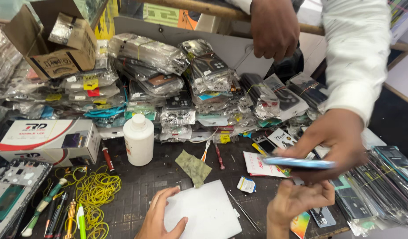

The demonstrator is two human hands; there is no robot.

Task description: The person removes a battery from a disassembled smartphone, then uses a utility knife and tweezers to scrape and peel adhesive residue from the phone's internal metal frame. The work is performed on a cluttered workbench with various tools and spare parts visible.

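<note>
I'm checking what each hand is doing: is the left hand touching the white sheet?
Touching. The head view shows the left hand lying flat on the white sheet, fingers and thumb overlapping its left edge with no gap.

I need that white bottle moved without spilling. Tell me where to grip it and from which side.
Grip the white bottle around its straight body, below the cap. It stands upright. Probably come from the front right, where the mat is bare; a box sits to its left and packets behind.
</note>
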